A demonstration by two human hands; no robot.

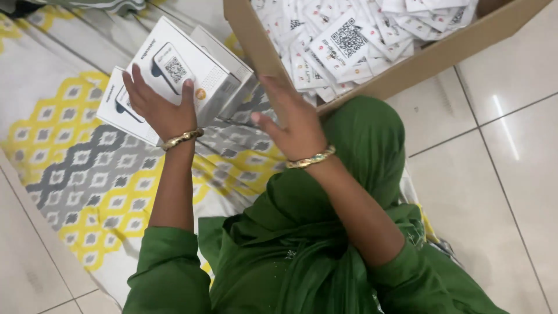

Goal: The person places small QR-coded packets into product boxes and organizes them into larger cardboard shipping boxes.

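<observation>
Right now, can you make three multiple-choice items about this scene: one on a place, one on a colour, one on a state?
1. Where do the white packets lie?
A. in the carton
B. on the mat
C. on the tiles

2. What colour are the sleeves?
A. red
B. green
C. blue

3. What is the left hand doing?
A. lying flat on the mat
B. holding a white box
C. gripping a packet

Answers: 1 A, they fill the open carton. 2 B, both sleeves are green. 3 B, its fingers wrap the box edge; the right hand is open and holds nothing.
</observation>
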